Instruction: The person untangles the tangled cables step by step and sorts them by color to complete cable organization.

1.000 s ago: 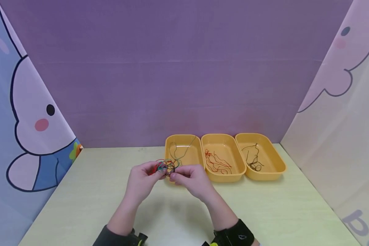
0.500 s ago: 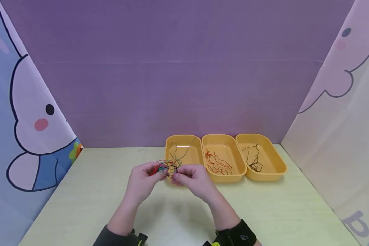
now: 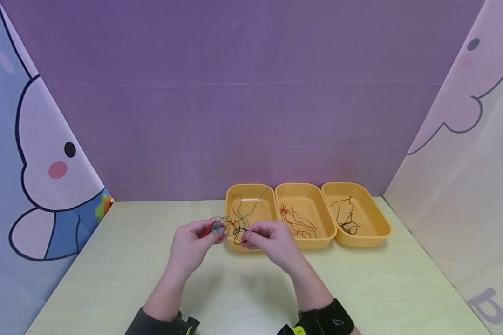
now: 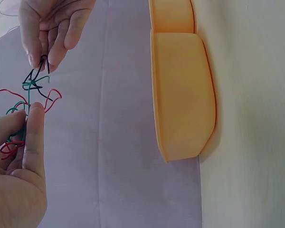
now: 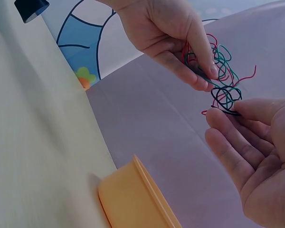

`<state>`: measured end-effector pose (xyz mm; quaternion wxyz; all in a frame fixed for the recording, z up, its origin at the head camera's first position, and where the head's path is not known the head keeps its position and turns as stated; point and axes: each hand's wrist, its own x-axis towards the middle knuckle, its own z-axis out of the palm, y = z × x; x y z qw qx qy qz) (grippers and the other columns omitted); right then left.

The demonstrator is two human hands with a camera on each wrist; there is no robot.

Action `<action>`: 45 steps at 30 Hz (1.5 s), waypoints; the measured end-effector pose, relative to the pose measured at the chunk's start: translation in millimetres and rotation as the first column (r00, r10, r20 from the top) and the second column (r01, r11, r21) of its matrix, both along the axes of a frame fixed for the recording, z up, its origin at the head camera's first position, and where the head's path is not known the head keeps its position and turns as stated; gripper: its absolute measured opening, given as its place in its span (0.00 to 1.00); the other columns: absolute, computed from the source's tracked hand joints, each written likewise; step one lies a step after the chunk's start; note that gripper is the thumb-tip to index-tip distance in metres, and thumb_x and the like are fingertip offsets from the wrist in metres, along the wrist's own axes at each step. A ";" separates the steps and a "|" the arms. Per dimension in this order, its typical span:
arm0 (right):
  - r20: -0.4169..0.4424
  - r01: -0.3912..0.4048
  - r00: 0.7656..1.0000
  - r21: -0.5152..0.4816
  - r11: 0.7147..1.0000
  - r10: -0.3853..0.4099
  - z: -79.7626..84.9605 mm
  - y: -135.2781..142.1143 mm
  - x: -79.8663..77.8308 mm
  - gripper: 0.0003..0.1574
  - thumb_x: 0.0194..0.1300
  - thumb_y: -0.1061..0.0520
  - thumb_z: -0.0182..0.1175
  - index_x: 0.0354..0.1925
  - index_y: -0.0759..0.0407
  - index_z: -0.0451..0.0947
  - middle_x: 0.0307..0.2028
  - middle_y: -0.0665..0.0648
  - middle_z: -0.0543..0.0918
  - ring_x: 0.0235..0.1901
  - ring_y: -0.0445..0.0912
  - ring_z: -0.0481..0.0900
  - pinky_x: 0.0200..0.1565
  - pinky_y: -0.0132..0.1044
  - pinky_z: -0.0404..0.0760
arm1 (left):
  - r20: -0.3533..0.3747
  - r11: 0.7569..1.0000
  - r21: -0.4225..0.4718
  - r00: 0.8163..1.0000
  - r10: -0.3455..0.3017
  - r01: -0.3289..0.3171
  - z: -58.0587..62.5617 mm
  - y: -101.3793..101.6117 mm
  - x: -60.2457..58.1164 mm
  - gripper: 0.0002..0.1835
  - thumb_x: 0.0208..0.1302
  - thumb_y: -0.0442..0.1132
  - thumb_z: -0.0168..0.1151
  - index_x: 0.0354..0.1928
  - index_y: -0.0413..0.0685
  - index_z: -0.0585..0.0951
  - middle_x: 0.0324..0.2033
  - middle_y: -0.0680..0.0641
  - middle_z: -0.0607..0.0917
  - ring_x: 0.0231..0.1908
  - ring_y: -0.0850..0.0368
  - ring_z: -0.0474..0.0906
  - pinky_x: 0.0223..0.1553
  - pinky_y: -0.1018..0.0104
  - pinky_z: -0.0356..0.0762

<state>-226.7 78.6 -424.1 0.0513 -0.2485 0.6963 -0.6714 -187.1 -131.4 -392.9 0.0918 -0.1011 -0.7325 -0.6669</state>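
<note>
My left hand (image 3: 192, 244) pinches a tangle of thin red and green wires (image 4: 9, 142) between thumb and fingers, above the table. In the right wrist view, loops of red and green wire (image 5: 222, 54) stick out past the left fingertips. My right hand (image 3: 272, 242) pinches a looped black wire (image 5: 223, 97) at the other side of the bundle. In the left wrist view the black wire (image 4: 32, 78) spans between both hands, with a green strand crossing it. Both hands are held just in front of the left yellow tray (image 3: 255, 197).
Side by side against the purple backdrop (image 3: 251, 102) stand three yellow trays: the left one with green wires (image 3: 251, 209), the middle tray (image 3: 302, 193) with red wires (image 3: 295, 223), the right tray (image 3: 370, 218) with black wires (image 3: 349, 225). Printed panels flank the pale table (image 3: 360, 288).
My right hand has moved slightly right, away from the left hand, drawing the black wire out from the tangle. My left hand stays nearly in place.
</note>
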 end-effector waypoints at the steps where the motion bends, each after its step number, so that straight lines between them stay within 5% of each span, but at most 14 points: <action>1: -0.004 0.002 1.000 0.005 1.000 -0.002 -0.5 1.0 -0.5 0.08 0.66 0.62 0.61 0.38 0.67 0.82 0.35 0.68 0.84 0.34 0.54 0.83 0.39 0.43 0.85 | 0.006 1.000 0.005 1.000 0.000 0.000 0.1 0.0 -0.1 0.10 0.61 0.27 0.64 0.43 0.27 0.81 0.33 0.39 0.85 0.35 0.42 0.82 0.37 0.64 0.84; 11: -0.022 0.033 0.999 0.027 0.999 -0.032 -0.6 10.3 -4.5 0.09 0.66 0.59 0.62 0.39 0.64 0.84 0.35 0.65 0.85 0.34 0.53 0.83 0.38 0.41 0.85 | 0.025 0.999 0.035 0.999 0.021 -0.021 -25.1 -8.1 -17.3 0.09 0.58 0.32 0.68 0.41 0.34 0.84 0.33 0.38 0.86 0.33 0.41 0.82 0.35 0.63 0.84; 26: -0.029 0.116 0.993 0.034 0.993 -0.115 3.0 28.0 -10.9 0.07 0.65 0.59 0.63 0.38 0.62 0.84 0.35 0.66 0.85 0.33 0.53 0.83 0.39 0.41 0.85 | 0.055 0.997 -0.023 0.996 0.076 -0.075 -23.4 -11.2 -17.0 0.08 0.56 0.28 0.68 0.39 0.34 0.85 0.34 0.40 0.86 0.30 0.49 0.84 0.34 0.64 0.84; 33: 0.015 0.222 0.975 -0.066 0.973 -0.221 4.0 48.3 -17.7 0.09 0.64 0.63 0.62 0.38 0.71 0.82 0.33 0.67 0.84 0.34 0.56 0.82 0.37 0.42 0.85 | 0.016 0.989 -0.021 0.989 0.147 -0.147 -20.9 -24.6 -16.3 0.10 0.57 0.29 0.68 0.42 0.35 0.84 0.34 0.40 0.86 0.31 0.49 0.84 0.34 0.65 0.84; 45: 0.013 0.282 0.959 -0.100 0.954 -0.282 5.8 62.8 -20.2 0.09 0.62 0.61 0.65 0.38 0.68 0.83 0.34 0.68 0.84 0.33 0.57 0.83 0.36 0.42 0.85 | -0.019 0.993 0.026 0.993 0.115 -0.115 -18.0 -26.5 -16.9 0.10 0.58 0.28 0.67 0.42 0.32 0.83 0.35 0.38 0.86 0.33 0.49 0.83 0.35 0.63 0.84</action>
